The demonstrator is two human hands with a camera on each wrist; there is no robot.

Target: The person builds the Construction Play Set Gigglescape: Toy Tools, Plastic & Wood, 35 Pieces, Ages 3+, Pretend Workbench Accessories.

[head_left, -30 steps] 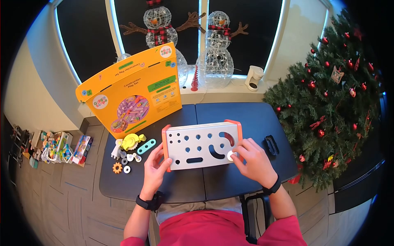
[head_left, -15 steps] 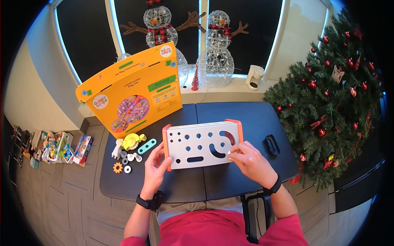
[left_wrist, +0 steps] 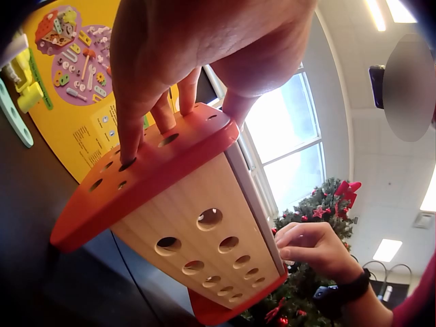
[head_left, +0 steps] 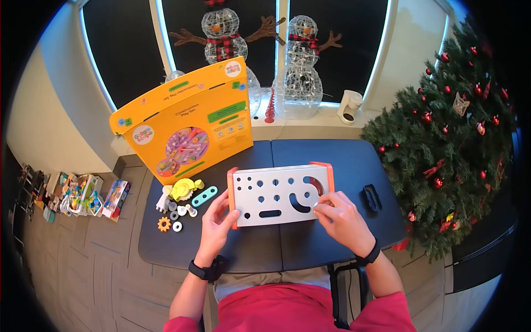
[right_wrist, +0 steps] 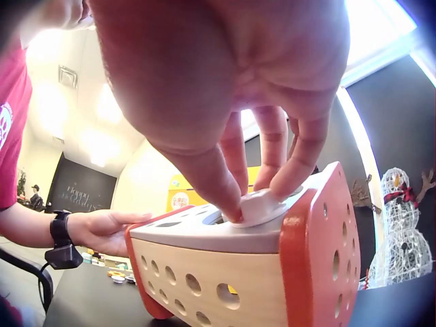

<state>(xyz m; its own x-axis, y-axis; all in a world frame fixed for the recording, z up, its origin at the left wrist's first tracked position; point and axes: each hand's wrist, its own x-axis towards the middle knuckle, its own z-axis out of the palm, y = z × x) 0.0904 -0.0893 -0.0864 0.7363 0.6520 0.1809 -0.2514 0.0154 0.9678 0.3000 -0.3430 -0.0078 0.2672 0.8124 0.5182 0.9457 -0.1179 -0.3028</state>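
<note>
A toy workbench box with a grey panel (head_left: 279,190) full of round holes and slots, red end boards (left_wrist: 146,178) and pale wooden sides (right_wrist: 211,276) sits before the person. The left hand (head_left: 217,224) grips its left end, thumb at the panel's edge and fingers spread over the red board. At the panel's lower right corner, the right hand (head_left: 344,219) pinches a white knob-like piece (right_wrist: 261,206) between thumb and fingers. That piece sits against the grey surface, its underside hidden; in the head view the fingers mostly cover it.
Left of the box lie a yellow toy part (head_left: 182,189), a teal bar with holes (head_left: 205,196), an orange gear (head_left: 164,224) and several small white and grey pieces. A yellow carton (head_left: 182,122) stands behind them. A black strap-like object (head_left: 372,198) lies at the table's right.
The right hand's fingers have closed further over the white piece and turned at the same corner, covering most of it. The left hand keeps its grip. The head view has shifted slightly.
</note>
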